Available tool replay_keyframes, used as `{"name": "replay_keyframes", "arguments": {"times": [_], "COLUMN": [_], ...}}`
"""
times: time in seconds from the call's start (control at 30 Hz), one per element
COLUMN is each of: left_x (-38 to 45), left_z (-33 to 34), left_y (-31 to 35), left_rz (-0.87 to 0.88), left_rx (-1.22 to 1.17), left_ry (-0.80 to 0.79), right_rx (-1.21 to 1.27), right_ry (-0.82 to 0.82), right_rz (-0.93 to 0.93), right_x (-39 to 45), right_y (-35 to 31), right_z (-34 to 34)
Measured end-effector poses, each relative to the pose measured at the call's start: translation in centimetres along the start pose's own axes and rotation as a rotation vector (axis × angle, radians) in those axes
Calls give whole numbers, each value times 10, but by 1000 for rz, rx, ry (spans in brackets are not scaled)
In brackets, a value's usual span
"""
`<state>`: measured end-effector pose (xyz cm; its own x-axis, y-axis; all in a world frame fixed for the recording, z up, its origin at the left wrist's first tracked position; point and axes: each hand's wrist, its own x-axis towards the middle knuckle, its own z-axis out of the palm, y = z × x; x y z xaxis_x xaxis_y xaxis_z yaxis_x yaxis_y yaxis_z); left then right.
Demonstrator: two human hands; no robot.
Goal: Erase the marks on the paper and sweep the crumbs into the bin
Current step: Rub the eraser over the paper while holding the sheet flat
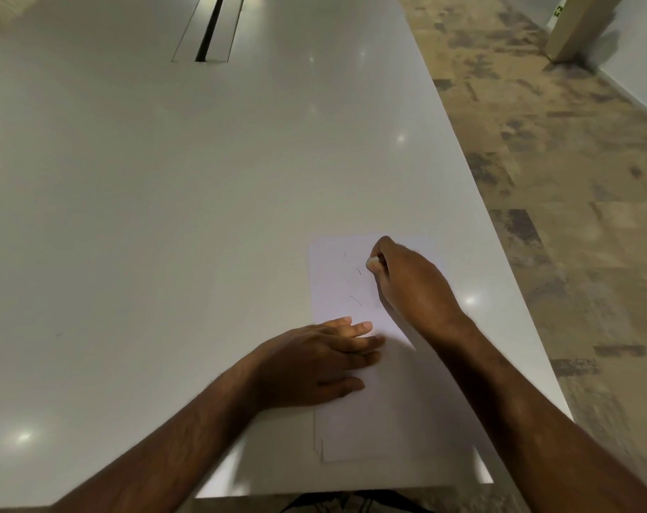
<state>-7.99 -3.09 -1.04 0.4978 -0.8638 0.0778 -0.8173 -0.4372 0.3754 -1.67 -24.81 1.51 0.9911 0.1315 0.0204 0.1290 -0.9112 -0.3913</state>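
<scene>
The erasing step is in hand. The sheet of paper [336, 283] lies near the table's [166, 216] right edge. The left hand [314, 364] presses it flat, fingers spread. The right hand [410, 283] pinches a small white eraser [371, 261] at the far marks. Next, rub out the remaining pencil strokes [356, 300]; no bin is in view.

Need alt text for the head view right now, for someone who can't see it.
The right hand rubs a small white eraser on a sheet of paper with faint pencil marks, while the left hand presses the paper flat. The paper lies near the right edge of a white table.
</scene>
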Motion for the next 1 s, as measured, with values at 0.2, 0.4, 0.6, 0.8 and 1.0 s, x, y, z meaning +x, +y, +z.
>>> {"name": "replay_keyframes", "arguments": {"times": [0.2,0.4,0.6,0.8,1.0], "left_x": [1,0,1,0,0], "left_z": [2,4,4,5,3], "left_y": [-3,-4,-5,-6,-5], "left_rz": [15,19,6,2,23], "left_rx": [-12,-5,-14,-2,-1], "left_ry": [-14,2,-33,-11,8], "right_rx": [37,-8,81,37,67], "right_ry": [8,-28,4,-57,2], "right_rz": [31,-8,24,-36,13], "right_x": [21,-3,27,-2,12], "right_y": [-3,4,3,4,1], "right_z": [-4,1,-7,1,-1]}}
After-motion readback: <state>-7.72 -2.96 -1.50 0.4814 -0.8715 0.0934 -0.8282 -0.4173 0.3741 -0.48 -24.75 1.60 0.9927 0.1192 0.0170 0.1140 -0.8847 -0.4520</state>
